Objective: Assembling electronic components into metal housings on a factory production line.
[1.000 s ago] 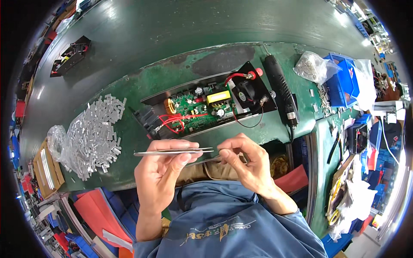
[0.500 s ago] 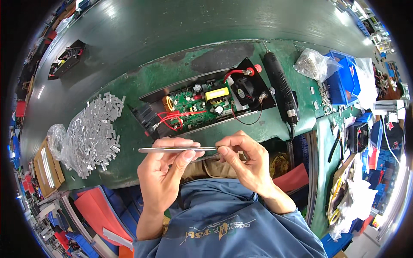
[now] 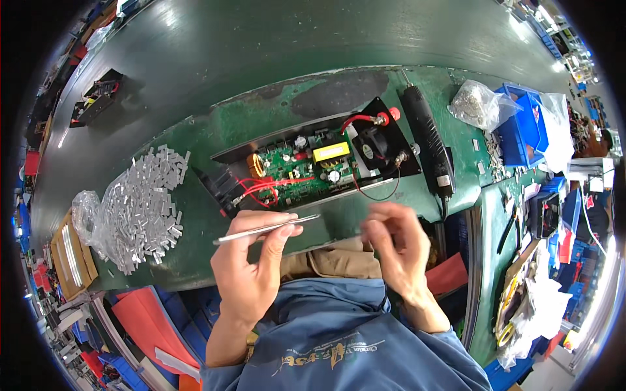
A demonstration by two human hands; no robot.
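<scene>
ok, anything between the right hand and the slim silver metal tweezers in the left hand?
Nothing visible: between the right hand and the tweezers in the left hand is an open gap, dark green tabletop behind it. The open black metal case lies beyond, off that line.

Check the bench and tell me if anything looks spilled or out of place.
The silver metal pieces at left look spilled: they fan out loosely across the green bench beside a clear plastic bag. Scattered bits beside the blue bin at right look untidy.
</scene>
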